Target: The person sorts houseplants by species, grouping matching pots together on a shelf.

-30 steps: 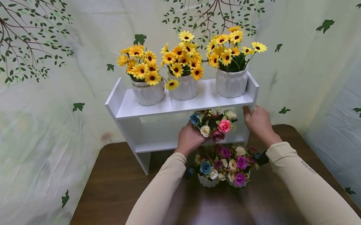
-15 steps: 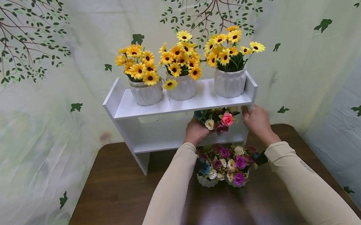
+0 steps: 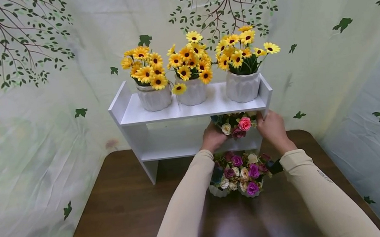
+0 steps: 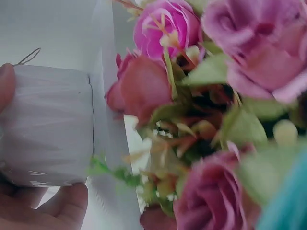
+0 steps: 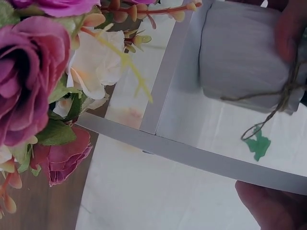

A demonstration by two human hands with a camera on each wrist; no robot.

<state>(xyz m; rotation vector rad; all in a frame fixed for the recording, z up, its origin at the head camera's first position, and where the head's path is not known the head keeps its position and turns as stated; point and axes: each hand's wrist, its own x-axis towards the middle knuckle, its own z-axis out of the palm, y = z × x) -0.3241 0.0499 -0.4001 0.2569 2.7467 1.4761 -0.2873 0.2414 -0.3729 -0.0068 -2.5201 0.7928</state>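
My left hand holds a white pot of artificial roses inside the middle tier of a white shelf. Fingers lie on opposite sides of the pot, whose base is at or very near the shelf board; I cannot tell whether it touches. The upper board hides some of the blooms in the head view. My right hand grips the shelf's right side panel, its thumb at the front edge. The right wrist view shows twine tied round the held pot.
Three white pots of yellow daisies stand on the top tier. Two more pots of roses stand on the brown table in front of the shelf, below my forearms. A leaf-printed cloth hangs behind.
My left hand has moved right and slightly deeper with the potted roses, towards the right side panel. My right hand has stayed on that panel.
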